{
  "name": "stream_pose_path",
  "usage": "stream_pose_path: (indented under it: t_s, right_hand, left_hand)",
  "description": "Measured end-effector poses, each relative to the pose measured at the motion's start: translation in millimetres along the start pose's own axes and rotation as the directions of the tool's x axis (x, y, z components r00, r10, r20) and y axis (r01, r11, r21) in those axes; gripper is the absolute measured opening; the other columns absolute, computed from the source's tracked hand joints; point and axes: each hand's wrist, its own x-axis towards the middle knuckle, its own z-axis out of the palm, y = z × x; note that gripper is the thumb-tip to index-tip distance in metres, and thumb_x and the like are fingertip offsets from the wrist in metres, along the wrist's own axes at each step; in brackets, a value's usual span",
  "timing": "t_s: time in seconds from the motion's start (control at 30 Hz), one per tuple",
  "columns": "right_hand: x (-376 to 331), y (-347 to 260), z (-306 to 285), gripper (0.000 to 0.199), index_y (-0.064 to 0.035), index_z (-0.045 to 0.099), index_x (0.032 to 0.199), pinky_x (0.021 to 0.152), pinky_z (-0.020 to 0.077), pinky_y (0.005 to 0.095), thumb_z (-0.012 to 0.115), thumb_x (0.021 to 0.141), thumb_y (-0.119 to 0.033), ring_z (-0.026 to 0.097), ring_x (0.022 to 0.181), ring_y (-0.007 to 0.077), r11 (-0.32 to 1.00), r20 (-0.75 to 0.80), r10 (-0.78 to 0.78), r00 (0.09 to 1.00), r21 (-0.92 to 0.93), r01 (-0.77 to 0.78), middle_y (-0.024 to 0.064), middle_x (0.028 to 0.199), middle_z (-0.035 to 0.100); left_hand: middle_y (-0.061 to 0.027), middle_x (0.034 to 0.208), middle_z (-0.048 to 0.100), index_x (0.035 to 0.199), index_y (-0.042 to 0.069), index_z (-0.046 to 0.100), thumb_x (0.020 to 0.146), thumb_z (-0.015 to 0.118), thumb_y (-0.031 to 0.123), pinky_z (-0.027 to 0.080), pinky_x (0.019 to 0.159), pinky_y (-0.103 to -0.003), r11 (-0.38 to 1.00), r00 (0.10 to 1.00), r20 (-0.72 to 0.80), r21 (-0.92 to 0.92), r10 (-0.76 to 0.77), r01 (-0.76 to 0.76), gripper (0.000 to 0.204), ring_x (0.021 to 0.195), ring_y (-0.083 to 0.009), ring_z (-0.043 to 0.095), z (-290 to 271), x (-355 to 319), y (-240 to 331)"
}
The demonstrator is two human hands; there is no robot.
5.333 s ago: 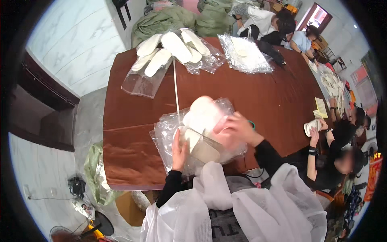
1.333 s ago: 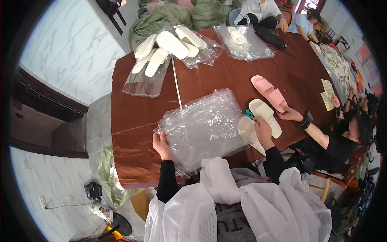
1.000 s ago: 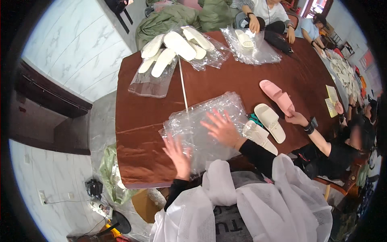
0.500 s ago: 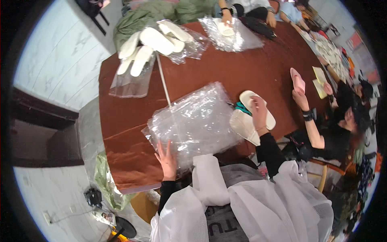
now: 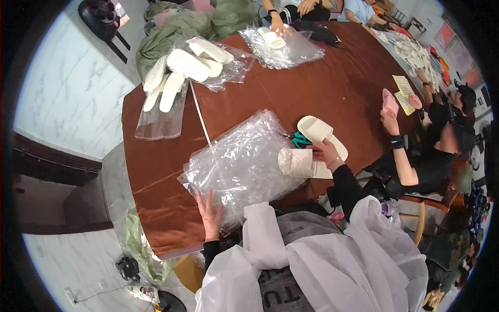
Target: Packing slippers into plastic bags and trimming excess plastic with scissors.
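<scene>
My left hand [image 5: 209, 217] lies with fingers spread on the near left corner of a stack of clear plastic bags [image 5: 239, 161]. To the right of the bags, a white open-toed slipper [image 5: 295, 163] lies sideways, its toe end toward the bags. My right hand [image 5: 327, 154] grips this slipper near its strap opening; part of the grip is hidden. Its mate, another white slipper [image 5: 314, 128], sits just beyond and partly under my right hand. Between the slippers and the bags show teal-handled scissors [image 5: 300, 139].
Several white slippers [image 5: 189, 65] lie on clear bags at the far left of the brown-covered table [image 5: 161, 192]. Across the table a person's hand [image 5: 279, 26] touches a bagged slipper [image 5: 272, 38]. On the right, a co-worker holds a pink slipper [image 5: 390, 103].
My right hand has come down onto the near slipper, which has turned so its toe points left. My left hand stays at the bags. The whole view has shifted slightly.
</scene>
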Motion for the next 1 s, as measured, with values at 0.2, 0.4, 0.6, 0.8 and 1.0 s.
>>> stream_pose_path:
  t_s: [0.2,0.4,0.6,0.8,1.0]
  right_hand:
    - [35.8,-8.6,-53.9,0.017,-0.0012,0.058,0.105,0.065,0.0571,0.035,0.058,0.09,-0.009,0.066,0.076,0.0231,0.95,-0.029,-0.105,0.994,0.294,0.109,0.0107,0.091,0.068]
    - [-64.3,-106.6,35.7,0.014,-0.0036,0.062,0.099,0.059,0.0538,0.0275,0.058,0.09,-0.014,0.064,0.072,0.0137,0.948,-0.031,-0.276,0.961,0.155,0.277,0.0047,0.084,0.066]
    - [-98.0,-93.8,143.5,0.017,-0.0063,0.065,0.094,0.054,0.0449,0.0208,0.06,0.087,-0.021,0.061,0.067,0.0072,0.961,0.301,-0.242,0.923,-0.057,0.27,0.0014,0.08,0.068]
    - [-51.3,21.8,202.7,0.029,-0.0036,0.063,0.114,0.055,0.0454,0.0217,0.058,0.089,-0.019,0.06,0.075,0.0082,0.9,0.609,-0.071,0.79,-0.302,0.314,0.0047,0.099,0.065]
    - [-34.7,62.4,212.5,0.039,-0.0031,0.056,0.128,0.052,0.0471,0.0251,0.05,0.091,-0.012,0.061,0.078,0.0105,0.99,0.506,0.007,0.862,-0.122,0.064,0.0103,0.108,0.062]
  left_hand:
    - [-0.0194,0.158,0.012,0.145,0.016,0.042,0.079,0.069,0.004,0.019,0.116,-0.048,0.99,0.995,-0.096,0.138,0.024,-0.01,0.072,0.144,-0.0428,0.016,11.9,4.5,7.4]
    - [-0.0211,0.159,0.006,0.142,0.013,0.044,0.078,0.068,0.0,0.024,0.115,-0.044,0.999,0.988,-0.156,-0.032,-0.018,0.013,0.07,0.145,-0.0424,0.014,15.0,-0.7,8.9]
    - [-0.0194,0.159,0.008,0.142,0.012,0.045,0.077,0.062,-0.007,0.025,0.115,-0.042,0.989,0.983,-0.181,-0.145,-0.031,0.004,0.069,0.146,-0.0365,0.015,12.9,2.3,10.2]
    - [-0.0148,0.16,0.012,0.143,0.012,0.044,0.081,0.06,-0.006,0.02,0.117,-0.039,0.956,0.991,-0.106,-0.291,-0.078,0.044,0.066,0.147,-0.031,0.013,16.6,12.7,11.0]
    - [-0.0126,0.158,0.019,0.142,0.018,0.046,0.091,0.061,0.031,0.014,0.11,-0.066,0.976,0.974,-0.212,0.179,-0.082,0.121,0.054,0.147,-0.0351,0.009,5.4,10.5,30.3]
